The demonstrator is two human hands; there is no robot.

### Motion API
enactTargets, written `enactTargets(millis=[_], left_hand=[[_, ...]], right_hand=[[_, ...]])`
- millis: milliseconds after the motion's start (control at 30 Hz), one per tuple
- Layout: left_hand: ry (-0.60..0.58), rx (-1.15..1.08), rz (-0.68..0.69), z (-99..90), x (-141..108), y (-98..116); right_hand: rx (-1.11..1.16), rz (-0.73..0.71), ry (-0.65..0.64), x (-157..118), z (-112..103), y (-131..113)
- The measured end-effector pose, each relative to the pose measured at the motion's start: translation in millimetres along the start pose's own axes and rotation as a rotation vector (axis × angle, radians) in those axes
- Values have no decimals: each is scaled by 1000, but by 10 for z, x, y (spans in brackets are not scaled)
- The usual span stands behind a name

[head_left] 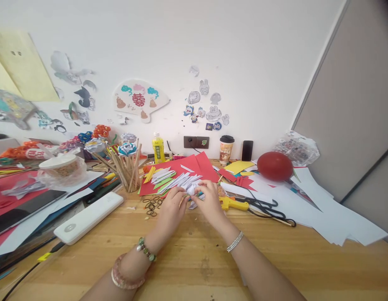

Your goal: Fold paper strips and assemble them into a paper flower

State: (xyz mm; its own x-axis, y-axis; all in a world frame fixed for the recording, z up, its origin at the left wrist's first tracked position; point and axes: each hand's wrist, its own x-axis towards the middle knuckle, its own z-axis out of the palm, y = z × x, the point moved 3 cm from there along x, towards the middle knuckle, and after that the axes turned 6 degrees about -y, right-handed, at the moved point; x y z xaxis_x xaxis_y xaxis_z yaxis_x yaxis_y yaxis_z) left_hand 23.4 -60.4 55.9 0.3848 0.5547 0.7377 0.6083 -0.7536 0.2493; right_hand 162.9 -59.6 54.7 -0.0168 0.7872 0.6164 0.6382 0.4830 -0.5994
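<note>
My left hand (172, 205) and my right hand (210, 201) meet over the middle of the desk, fingertips pinched together on a small piece of folded paper (190, 191). It looks white, and the fingers hide most of it. Just behind them, folded white paper pieces (184, 180) and a few green ones (164, 182) lie on red paper sheets (194, 164). Several dark rubber bands (152, 205) are scattered to the left of my left hand. A yellow glue gun (233, 204) rests beside my right hand, its black cord trailing right.
At the left stand a cup of sticks (131, 177) with a blue-white paper flower, a white power bank (88, 217) and a wrapped bowl (62, 167). A yellow bottle (158, 148), paper cup (226, 149), phone (247, 150) and red balloon (274, 166) line the back. White sheets (307, 209) spread rightward.
</note>
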Motion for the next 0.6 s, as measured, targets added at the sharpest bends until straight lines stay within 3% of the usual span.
enactTargets(millis=[167,600], left_hand=[[-10,-4,22,11,-2,-5],[-8,-49,41,-3,-4,35]], right_hand=[[106,44,0,9,-4,44],[486,176,-193,12,103,183]])
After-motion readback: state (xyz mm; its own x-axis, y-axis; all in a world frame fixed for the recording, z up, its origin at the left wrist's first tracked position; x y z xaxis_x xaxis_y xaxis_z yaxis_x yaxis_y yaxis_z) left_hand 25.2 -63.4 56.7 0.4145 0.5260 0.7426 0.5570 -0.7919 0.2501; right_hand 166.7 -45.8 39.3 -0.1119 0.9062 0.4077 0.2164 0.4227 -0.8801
